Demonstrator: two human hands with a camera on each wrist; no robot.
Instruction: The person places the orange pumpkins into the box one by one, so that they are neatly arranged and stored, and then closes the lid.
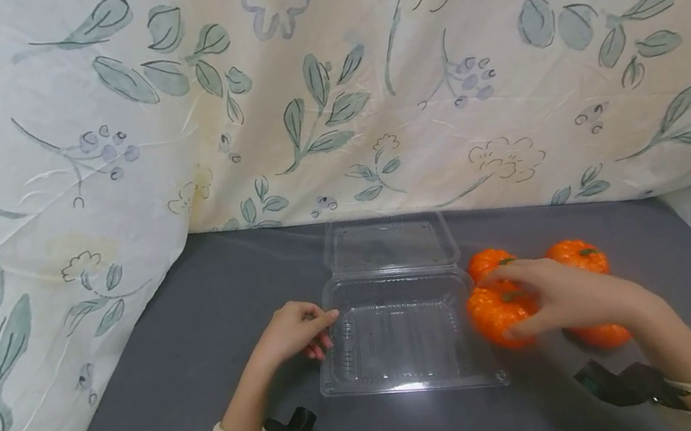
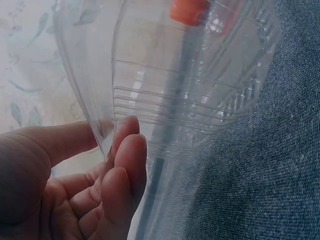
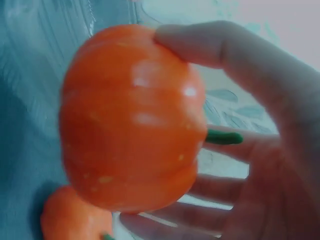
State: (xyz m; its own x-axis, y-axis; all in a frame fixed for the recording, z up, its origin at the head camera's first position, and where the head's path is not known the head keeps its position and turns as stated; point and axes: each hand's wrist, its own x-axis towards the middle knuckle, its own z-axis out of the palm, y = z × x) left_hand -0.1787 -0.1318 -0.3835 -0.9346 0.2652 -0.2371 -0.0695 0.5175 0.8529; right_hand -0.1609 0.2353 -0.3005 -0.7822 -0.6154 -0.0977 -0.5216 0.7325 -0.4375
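Note:
A clear plastic clamshell container [image 1: 402, 347] lies on the dark table with its lid [image 1: 389, 245] folded back, away from the person. At its left edge, my left hand [image 1: 296, 330] pinches the rim; in the left wrist view the clear wall [image 2: 165, 95] runs between thumb and fingers. My right hand [image 1: 572, 296] grips a small orange pumpkin [image 1: 494, 316] by the container's right edge. Thumb and fingers span this pumpkin [image 3: 130, 120] in the right wrist view, its green stem [image 3: 225, 137] toward the palm.
One more orange pumpkin [image 1: 487, 262] sits behind the held one, near the container's back right corner. Two others, a far pumpkin [image 1: 577, 254] and a near pumpkin [image 1: 604, 335], lie farther right, partly hidden by the right hand. Floral cloth [image 1: 326, 97] hangs behind the table.

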